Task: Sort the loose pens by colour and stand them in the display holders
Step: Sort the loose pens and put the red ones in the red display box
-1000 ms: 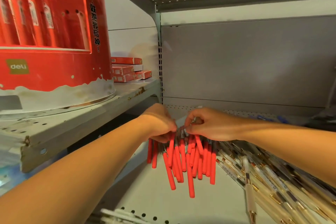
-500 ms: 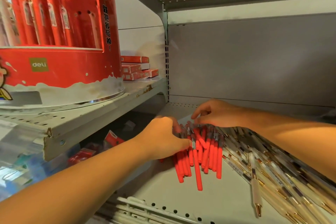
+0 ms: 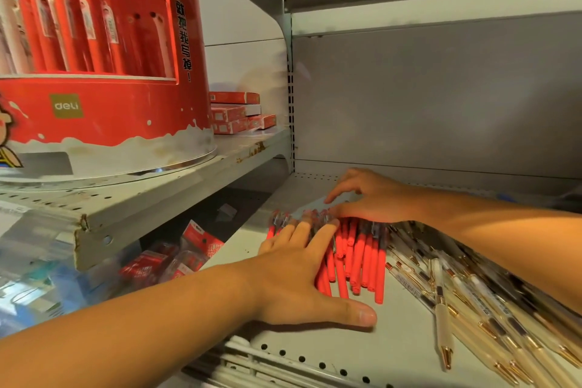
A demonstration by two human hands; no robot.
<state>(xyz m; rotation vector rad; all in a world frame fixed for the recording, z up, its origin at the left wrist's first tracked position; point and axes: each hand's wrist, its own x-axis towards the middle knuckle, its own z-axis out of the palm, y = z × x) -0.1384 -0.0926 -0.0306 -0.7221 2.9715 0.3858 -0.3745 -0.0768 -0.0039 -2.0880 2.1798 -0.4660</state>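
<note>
A bundle of red pens (image 3: 362,258) lies flat on the grey metal shelf (image 3: 362,346). My left hand (image 3: 302,274) lies flat on the bundle's left side, fingers straight and spread, thumb out on the shelf. At the pens' far ends my right hand (image 3: 368,195) rests with loosely bent fingers touching the tips. Right of the red pens lies a pile of cream and gold pens (image 3: 478,315). A red round display holder (image 3: 94,72) with red pens standing in it sits on the higher shelf at the upper left.
Small red boxes (image 3: 239,113) are stacked behind the display holder. Packaged red items (image 3: 176,258) lie on the lower level under the left shelf. The shelf's grey back wall (image 3: 441,98) rises behind my hands. A perforated front edge (image 3: 302,362) borders the shelf.
The red pens went from hanging in both hands to lying on the shelf. My left hand opened and flattened onto them; my right hand moved to their far ends.
</note>
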